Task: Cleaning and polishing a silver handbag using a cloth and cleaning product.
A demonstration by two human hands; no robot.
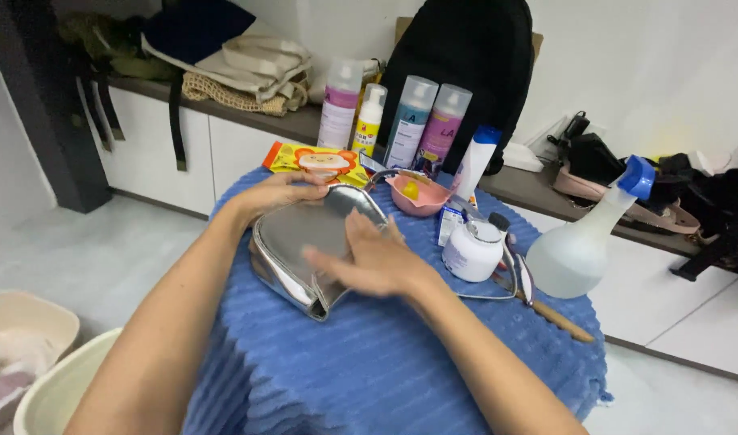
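Head view, looking down over both forearms onto a blue ribbed cloth [369,362] draped over a small table.

Silver bag [308,246]: lying flat at the cloth's centre, just left of the white jar [473,250]. Shiny panel facing up, curved edge toward the left and far side, narrow corner toward the near side. Long axis running from far-left to near-right, roughly diagonal across the cloth. Laid flat, judged, to give both palms a broad, steady surface.

Left hand [282,192]: at the bag's far edge, fingers curled over the rim, half closed. Grip judged as a steadying hold; whether fully clamped cannot be told.

Right hand [369,258]: opened out flat, fingers extended and slightly blurred, palm pressed on the bag's right half. Nothing grasped.

Behind the bag: pink bowl [417,193], orange packet [316,161], row of spray cans [421,121]. To the right: clear spray bottle with blue nozzle [582,242], tilted, and a wooden-handled tool [554,316] lying near the jar. Placement judged as within arm's reach, clear of the bag.

Lower left, off the table: pale basins [31,354] on the floor.
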